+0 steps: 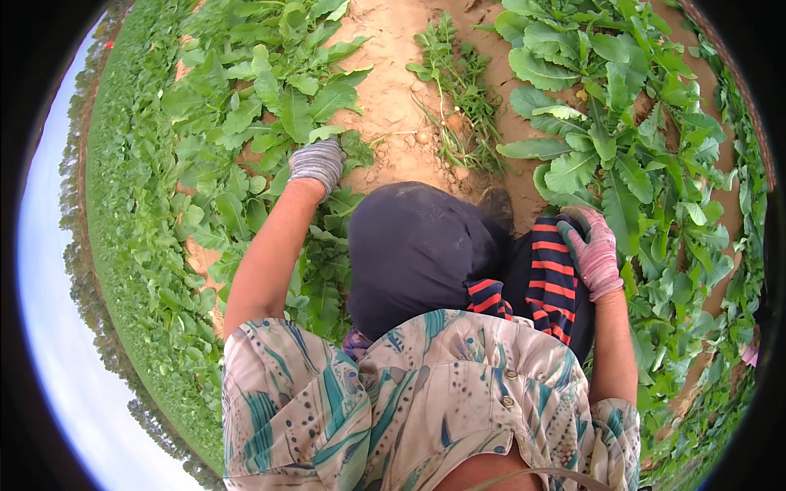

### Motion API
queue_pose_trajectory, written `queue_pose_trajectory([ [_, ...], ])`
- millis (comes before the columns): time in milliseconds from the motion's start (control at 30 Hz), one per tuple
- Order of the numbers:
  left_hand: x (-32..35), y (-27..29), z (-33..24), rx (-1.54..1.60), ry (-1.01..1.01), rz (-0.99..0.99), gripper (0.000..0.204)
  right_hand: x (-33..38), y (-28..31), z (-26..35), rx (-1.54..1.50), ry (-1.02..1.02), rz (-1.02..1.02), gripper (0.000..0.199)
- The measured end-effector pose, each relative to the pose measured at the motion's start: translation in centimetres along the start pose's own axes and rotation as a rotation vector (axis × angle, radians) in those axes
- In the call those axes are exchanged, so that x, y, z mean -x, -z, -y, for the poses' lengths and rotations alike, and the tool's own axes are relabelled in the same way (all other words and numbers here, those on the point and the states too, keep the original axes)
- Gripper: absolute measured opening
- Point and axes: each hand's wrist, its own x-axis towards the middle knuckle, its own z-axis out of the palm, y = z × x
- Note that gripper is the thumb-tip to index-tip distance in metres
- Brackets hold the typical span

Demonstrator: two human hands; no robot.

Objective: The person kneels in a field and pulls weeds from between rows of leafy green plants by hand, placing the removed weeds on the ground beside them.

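My left hand, in a grey striped knit glove, reaches in at the edge of the left row of leafy green plants. Its fingers are hidden among the leaves, so what they hold, if anything, does not show. My right hand wears a pinkish glove with a grey palm side. It rests on my right knee, thumb apart from the fingers, and holds nothing. Under and beside it lies black cloth with red stripes, over my dark trousers.
Uprooted weeds lie in a heap on the sandy soil between the rows, ahead of my dark shoe. Another row of broad-leaved plants grows close on the right. Crop stretches to trees at far left.
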Motion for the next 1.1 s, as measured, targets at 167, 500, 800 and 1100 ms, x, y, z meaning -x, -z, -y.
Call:
queue_pose_trajectory([
  [167, -1.6, 1.7, 1.2, 0.014, -0.139, 0.093, 0.033, 0.0, 0.0, -0.1, -0.001, -0.018, -0.031, 0.033],
  [500, 3.9, -0.5, 4.6, 1.167, 0.026, -0.104, 0.023, -0.1, -0.4, -0.5, 0.021, -0.005, -0.029, 0.036],
  [800, 4.4, 1.2, -0.4, -0.008, -0.083, 0.103, 0.033, -0.1, 0.0, 0.2, 0.021, -0.030, 0.003, 0.034],
  [1100, 3.0, 0.2, 1.8, 0.043, -0.108, 0.113, 0.026, -0.1, -0.1, -0.1, 0.026, -0.001, -0.027, 0.033],
])
